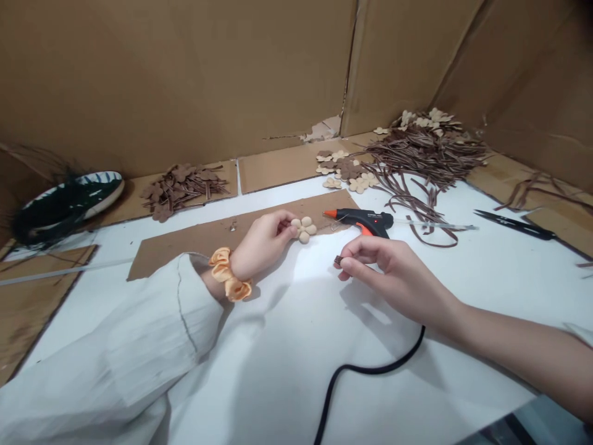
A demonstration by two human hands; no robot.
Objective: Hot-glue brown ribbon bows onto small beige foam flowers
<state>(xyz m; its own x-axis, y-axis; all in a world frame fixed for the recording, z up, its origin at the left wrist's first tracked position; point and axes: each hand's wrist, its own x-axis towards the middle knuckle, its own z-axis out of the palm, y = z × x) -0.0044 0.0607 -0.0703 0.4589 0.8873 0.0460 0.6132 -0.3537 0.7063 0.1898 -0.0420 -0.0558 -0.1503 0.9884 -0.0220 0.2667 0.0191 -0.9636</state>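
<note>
Between the thumb and fingers of my left hand [266, 244] is a cream flower cutout [304, 230] with rounded petals, held by one edge just above the table. My right hand [384, 272] pinches a small dark brown rolled piece [339, 261] a short way to the right of the flower. Just beyond my right hand lies a black glue gun [365, 218] with an orange nozzle pointing left and a small red light on its body. A clear glue stick [435, 225] sticks out of its back.
A cardboard strip [185, 247] lies behind my left hand. Brown strips [430, 151] and flower cutouts [345, 170] are heaped at the back right, more brown cutouts [183, 185] at the back left. Black tweezers [514, 224] lie right, a plate [109, 188] far left. A black cord [370, 371] crosses the front.
</note>
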